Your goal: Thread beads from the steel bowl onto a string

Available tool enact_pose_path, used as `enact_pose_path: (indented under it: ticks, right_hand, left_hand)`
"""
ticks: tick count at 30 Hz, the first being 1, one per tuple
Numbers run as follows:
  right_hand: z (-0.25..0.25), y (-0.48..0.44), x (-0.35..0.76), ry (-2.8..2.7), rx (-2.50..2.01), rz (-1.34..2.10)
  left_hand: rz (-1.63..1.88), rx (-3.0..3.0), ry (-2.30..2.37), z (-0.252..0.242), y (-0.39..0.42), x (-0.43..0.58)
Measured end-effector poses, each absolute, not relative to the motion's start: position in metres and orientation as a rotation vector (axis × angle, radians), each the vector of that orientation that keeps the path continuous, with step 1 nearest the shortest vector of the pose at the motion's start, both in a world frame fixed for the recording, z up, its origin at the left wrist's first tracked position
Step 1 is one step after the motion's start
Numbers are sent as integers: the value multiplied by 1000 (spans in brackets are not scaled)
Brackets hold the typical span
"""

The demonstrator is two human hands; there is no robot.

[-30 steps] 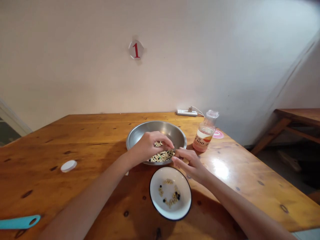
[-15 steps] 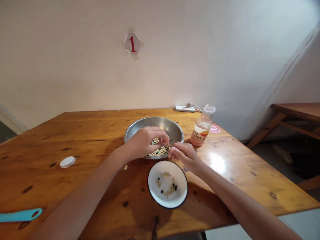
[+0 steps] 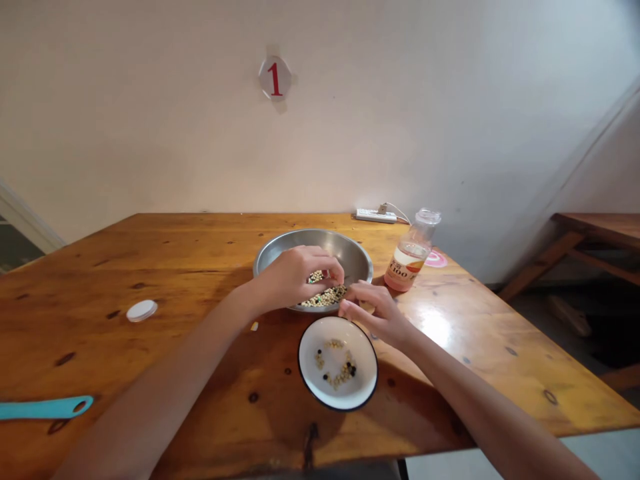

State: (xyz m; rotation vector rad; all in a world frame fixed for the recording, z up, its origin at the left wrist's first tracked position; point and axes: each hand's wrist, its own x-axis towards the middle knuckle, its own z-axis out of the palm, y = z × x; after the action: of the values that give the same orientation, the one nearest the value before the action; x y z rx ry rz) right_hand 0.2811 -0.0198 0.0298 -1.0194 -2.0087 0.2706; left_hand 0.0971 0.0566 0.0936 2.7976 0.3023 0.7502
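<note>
A steel bowl point(image 3: 354, 252) holds many pale beans point(image 3: 326, 297) mixed with some dark and green ones. My left hand point(image 3: 310, 273) reaches over the bowl, its fingers curved and the thumb apart from them, with beans showing through the gap. At the near right rim is my right hand point(image 3: 373, 310), thumb and forefinger tips drawn together; anything between them is too small to make out. Just in front stands a white dish with a dark rim point(image 3: 316, 390), holding several pale beans point(image 3: 343, 378) and a few black ones point(image 3: 352, 369).
An open bottle point(image 3: 407, 260) of pinkish liquid stands right of the bowl. Behind lies a power strip point(image 3: 376, 215) with a plug and cord. On the left of the wooden table point(image 3: 200, 257) are a white lid point(image 3: 142, 311) and a turquoise handle point(image 3: 45, 408).
My hands have parted from each other at the bowl's near right side. My left fingers have opened a little, and the right hand has shifted slightly. The view has also moved slightly.
</note>
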Motion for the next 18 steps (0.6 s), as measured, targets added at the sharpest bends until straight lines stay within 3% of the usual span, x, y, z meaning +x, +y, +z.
enact_pose_path:
  ticks: [11,18]
  right_hand:
    - [32,-19,283,-2138,-967,156]
    - [28,-20,278,-2278,-785,-151]
  left_hand:
    - [791,2664,470,98,63,89]
    - [861,2563,576,102,67,83]
